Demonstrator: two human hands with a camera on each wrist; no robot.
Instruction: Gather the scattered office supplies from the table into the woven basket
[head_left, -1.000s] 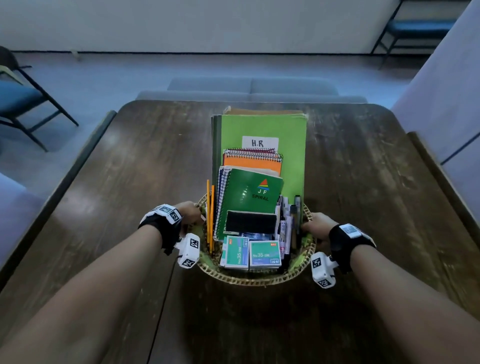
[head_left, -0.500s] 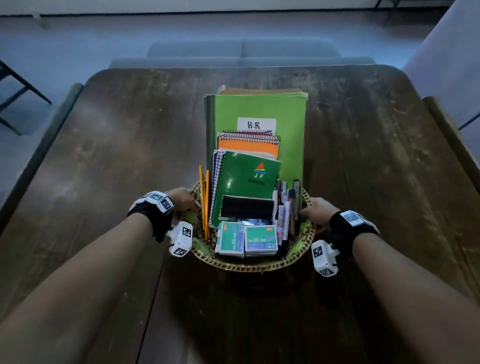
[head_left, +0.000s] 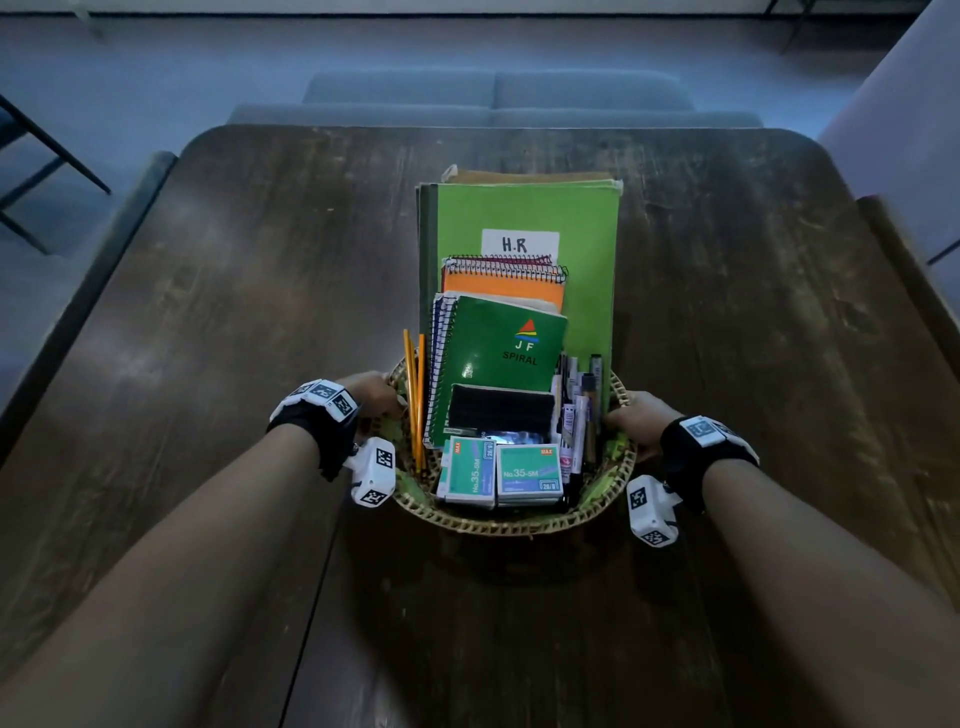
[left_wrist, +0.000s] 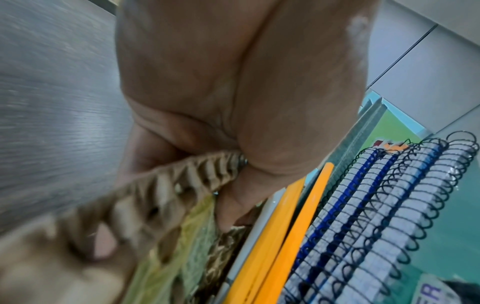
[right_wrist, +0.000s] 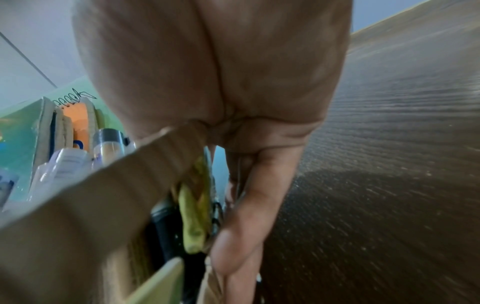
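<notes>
Basket and both hands unmoved since earlier | left hand grips woven basket left rim | right hand grips right rim | basket near desk's near-centre edge, holding notebooks, pencils, staple boxes
</notes>
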